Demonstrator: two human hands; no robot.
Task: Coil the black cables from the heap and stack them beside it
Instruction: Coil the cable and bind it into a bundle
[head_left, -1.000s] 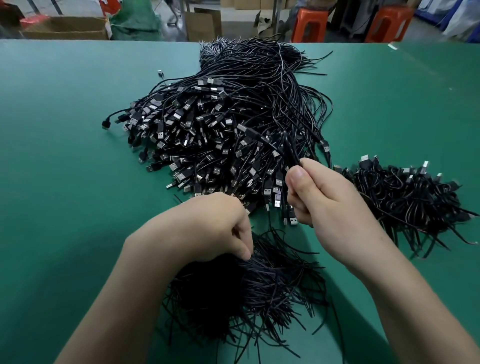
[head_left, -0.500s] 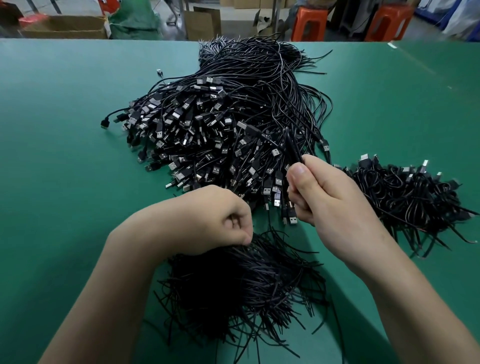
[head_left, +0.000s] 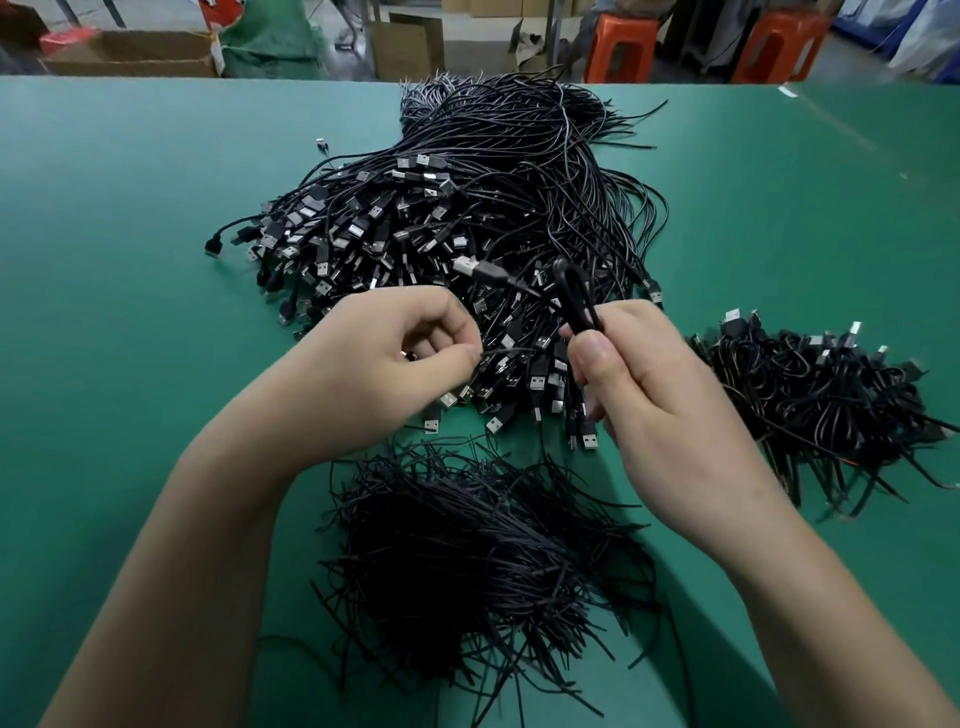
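A wide green table fills the view. Beyond its far edge stand orange stools, cardboard boxes and a green sack. A large heap of black USB cables lies at the table's centre. The coiled cables are stacked just to its right. A pile of thin black strands lies nearer the person. The right hand is closed around a folded cable, its loop poking up above the thumb. The left hand pinches a thin strand between thumb and forefinger. A second ago the left hand was down at the strand pile; it is now lifted beside the right hand.
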